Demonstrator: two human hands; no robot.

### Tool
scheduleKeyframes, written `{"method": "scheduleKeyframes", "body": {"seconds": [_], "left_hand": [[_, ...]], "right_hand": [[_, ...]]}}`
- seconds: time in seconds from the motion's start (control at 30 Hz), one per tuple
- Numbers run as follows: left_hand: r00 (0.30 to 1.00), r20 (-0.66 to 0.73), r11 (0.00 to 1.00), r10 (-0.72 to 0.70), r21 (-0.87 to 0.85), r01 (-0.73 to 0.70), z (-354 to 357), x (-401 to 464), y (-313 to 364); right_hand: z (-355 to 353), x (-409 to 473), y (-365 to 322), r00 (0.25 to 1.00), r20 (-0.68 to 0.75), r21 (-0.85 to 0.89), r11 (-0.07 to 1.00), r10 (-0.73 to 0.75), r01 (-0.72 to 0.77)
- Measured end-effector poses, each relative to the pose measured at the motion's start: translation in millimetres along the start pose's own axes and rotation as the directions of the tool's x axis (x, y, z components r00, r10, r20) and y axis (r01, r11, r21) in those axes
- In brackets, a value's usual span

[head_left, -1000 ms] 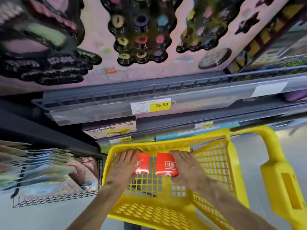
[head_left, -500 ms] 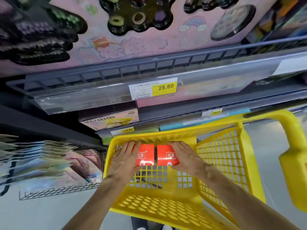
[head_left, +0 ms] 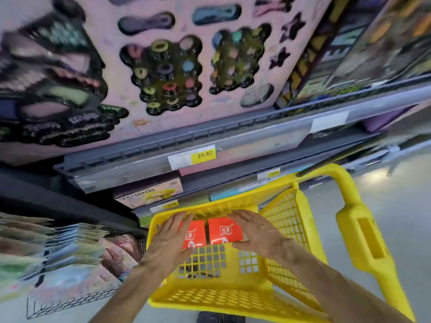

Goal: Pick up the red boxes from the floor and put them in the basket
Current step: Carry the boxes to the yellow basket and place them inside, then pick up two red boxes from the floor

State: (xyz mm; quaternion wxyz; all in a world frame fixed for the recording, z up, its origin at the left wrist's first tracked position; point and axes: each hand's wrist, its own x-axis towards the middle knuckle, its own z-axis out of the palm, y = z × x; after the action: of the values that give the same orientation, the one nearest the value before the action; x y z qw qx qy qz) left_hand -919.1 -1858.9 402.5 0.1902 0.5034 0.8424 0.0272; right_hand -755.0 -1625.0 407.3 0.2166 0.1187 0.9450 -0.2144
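Two flat red cardboard boxes are seen side by side on the mesh floor of a yellow perforated plastic shopping basket point(head_left: 289, 220), at its far end. The left red box point(head_left: 194, 234) and the right red box point(head_left: 225, 230) nearly touch along their inner edges, and each carries a white label printed with the red characters "红派".

The left hand point(head_left: 169, 241) is laid over the outer side of the left red box, its fingers straight and spread; its grip is released, nothing being clasped. The right hand point(head_left: 255, 231) is laid flat in the same manner at the outer edge of the right red box, with straight fingers and its grip likewise released.

A thick yellow handle point(head_left: 360, 231) of the basket is raised at the right. Behind the basket, a grey metal shelf rail point(head_left: 140, 164) is fitted with a white-and-yellow price tag point(head_left: 191, 156) reading "25.80". On the rail below, a smaller yellow tag point(head_left: 171, 204) appears to read "15.80", and a third point(head_left: 268, 175) is too blurred to be read. A large pink toy package with dark moulded windows point(head_left: 163, 73) is displayed above. At the left, thin packets are stacked in a black wire rack point(head_left: 70, 299).
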Motion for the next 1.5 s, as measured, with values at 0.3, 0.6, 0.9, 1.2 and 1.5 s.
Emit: {"method": "scheduleKeyframes", "body": {"seconds": [0.3,0.6,0.9,1.2,1.5], "left_hand": [[0.884,-0.123,0.891,0.451,-0.006,-0.455,-209.6,-20.3,138.7],[0.506,-0.195,0.528,0.841,0.084,-0.845,-353.3,-17.0,402.2],[0.166,-0.120,0.189,0.979,0.220,-0.957,-370.4,-0.5,704.7],[0.137,-0.116,0.160,0.984,0.222,-0.962,-353.0,25.3,932.1],[0.133,-0.130,0.161,0.983,0.239,-0.958,-338.6,129.3,1089.1]], "right_hand": [[-175.3,-212.7,-31.2,0.975,-0.143,0.040,0.986,0.168,-0.164],[-292.8,-484.2,16.2,0.707,-0.457,0.167,0.833,0.540,-0.528],[-298.2,-740.3,91.4,0.327,-0.595,0.336,0.597,0.734,-0.728],[-291.8,-931.0,200.6,0.133,-0.578,0.431,0.439,0.805,-0.788],[-322.7,-1010.7,363.8,0.057,-0.598,0.454,0.396,0.800,-0.798]]}}
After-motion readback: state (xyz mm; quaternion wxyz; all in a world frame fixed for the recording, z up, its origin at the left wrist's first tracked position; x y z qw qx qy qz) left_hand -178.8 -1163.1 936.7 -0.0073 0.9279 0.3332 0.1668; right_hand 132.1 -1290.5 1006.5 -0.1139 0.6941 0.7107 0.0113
